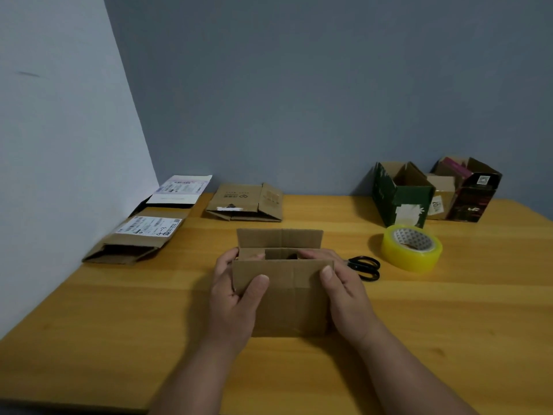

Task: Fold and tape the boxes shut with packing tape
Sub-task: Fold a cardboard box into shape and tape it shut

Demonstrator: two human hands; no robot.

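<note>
A small brown cardboard box [288, 298] stands on the wooden table [119, 324] right in front of me. Its far flap stands up, its near flap is raised toward me, and the two side flaps are pushed inward. My left hand [236, 290] grips the box's left side, thumb on the near flap and fingers on the left side flap. My right hand [344, 287] grips the right side the same way. A roll of clear yellowish packing tape [412, 247] lies flat to the right. Black scissors [365, 266] lie between the tape and my right hand.
Flattened boxes with shipping labels [143, 235] lie along the left wall. Another flattened brown box [247, 202] lies at the back centre. A dark green open box [401, 195] and a dark open box [469, 190] with a smaller box between them stand at the back right.
</note>
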